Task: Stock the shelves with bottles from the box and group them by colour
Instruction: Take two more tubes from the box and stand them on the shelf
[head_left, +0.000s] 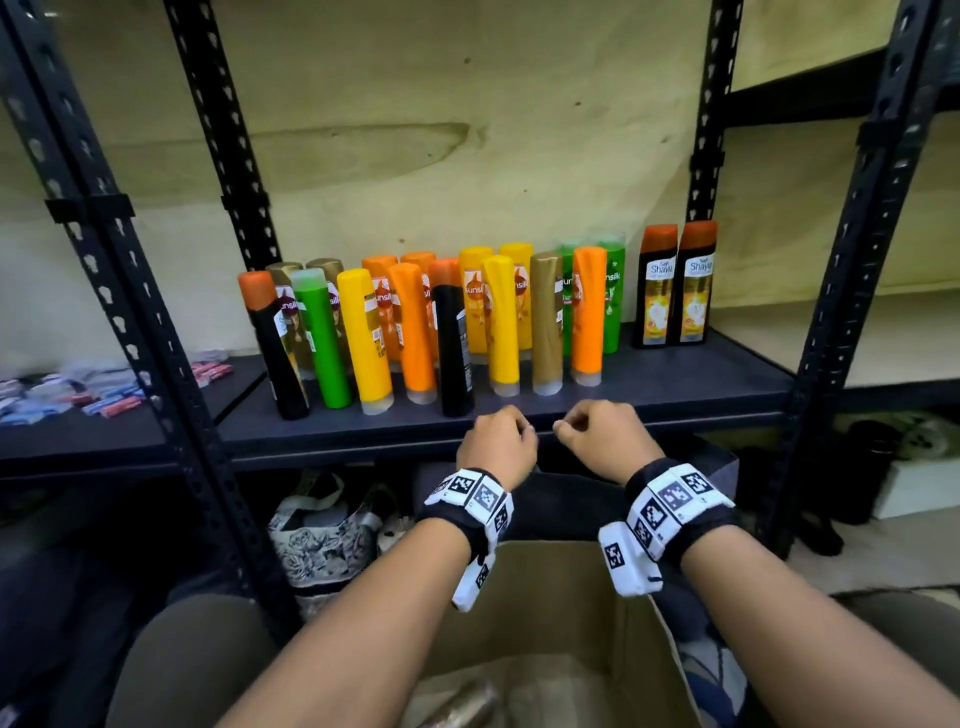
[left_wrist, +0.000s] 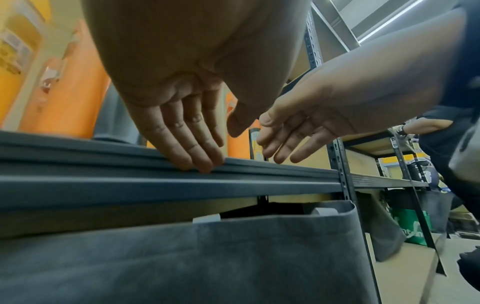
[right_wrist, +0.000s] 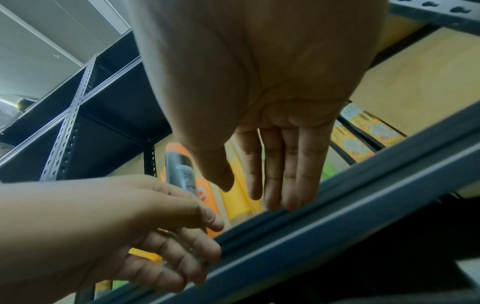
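Observation:
Several bottles stand mixed on the dark shelf (head_left: 675, 384): a black bottle with an orange cap (head_left: 272, 343), green (head_left: 322, 338), yellow (head_left: 363, 338), orange (head_left: 413, 332), gold (head_left: 545, 322), and two black bottles with yellow labels (head_left: 672, 286) apart at the right. My left hand (head_left: 496, 441) and right hand (head_left: 605, 439) hang side by side at the shelf's front edge, both empty. The left fingers (left_wrist: 192, 148) lie straight and touch the edge. The right fingers (right_wrist: 283, 174) are also straight at the edge. The cardboard box (head_left: 545, 597) sits below my forearms.
Black perforated uprights (head_left: 156, 338) (head_left: 841, 312) frame the shelf bay. Small packets (head_left: 104, 389) lie on the neighbouring left shelf. A grey fabric bin (left_wrist: 233, 257) and a patterned bag (head_left: 322, 540) sit under the shelf. Another person (left_wrist: 441, 127) is off to the right.

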